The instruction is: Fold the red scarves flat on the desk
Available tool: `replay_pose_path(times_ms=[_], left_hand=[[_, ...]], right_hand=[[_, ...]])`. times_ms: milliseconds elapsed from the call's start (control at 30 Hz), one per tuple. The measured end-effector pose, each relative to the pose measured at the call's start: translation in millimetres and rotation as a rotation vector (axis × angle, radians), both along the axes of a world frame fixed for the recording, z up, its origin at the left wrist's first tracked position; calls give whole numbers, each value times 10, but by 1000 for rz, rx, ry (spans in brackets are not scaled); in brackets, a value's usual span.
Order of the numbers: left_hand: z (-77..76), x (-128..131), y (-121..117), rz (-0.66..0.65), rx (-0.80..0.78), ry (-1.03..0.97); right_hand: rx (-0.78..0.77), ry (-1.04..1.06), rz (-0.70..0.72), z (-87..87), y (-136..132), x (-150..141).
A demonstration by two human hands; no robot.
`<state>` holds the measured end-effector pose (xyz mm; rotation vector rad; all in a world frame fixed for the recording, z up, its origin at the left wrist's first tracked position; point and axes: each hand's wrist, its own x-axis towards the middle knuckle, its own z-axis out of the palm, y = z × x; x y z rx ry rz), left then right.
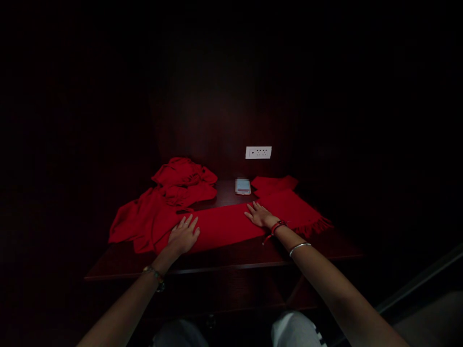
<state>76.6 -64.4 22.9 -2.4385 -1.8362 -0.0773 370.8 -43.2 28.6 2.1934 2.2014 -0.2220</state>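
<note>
A long red scarf (pixel 224 225) lies stretched flat across the dark wooden table. On its left part rests my left hand (pixel 183 234), palm down with fingers spread. My right hand (pixel 259 215) presses on the scarf further right, its fingers also stretched out and holding nothing. Fringe shows at the right end, beyond my right wrist. Crumpled red cloth (pixel 139 219) touches the scarf on the left, and a heap of red fringed cloth (pixel 184 176) sits behind it. More red cloth (pixel 275 184), folded, lies at the back right.
A phone (pixel 243 186) lies at the back of the table (pixel 231 264), between the red piles. Above it a white socket panel (pixel 258 153) is set in the dark wall. My knees (pixel 294 330) are below the table's front edge.
</note>
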Motion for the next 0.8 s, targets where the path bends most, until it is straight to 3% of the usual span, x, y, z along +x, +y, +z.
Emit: replay_pose_path(times_ms=[67,167,267,433,500,633,800], left_hand=[[-16,4,3,-2,20,0],[-41,2,10,-18,40,18],[-55,-11,17,-31,36,30],[-15,-12,-11,-38,57,-3],[18,5,-51,-130,128,-19],[34,41,-144,-412,129,-44],[-23,29,-184,-426,-38,-48]], right_hand=[[72,15,62,13,-103,-59],[190,98,265,-5,-346,-328],[180,131,398,-59,-558,-481],[49,71,263,-66,-623,-226],[45,60,223,-35,-629,-145],[138,112,306,-12,-724,-261],[125,113,374,-84,-804,-405]])
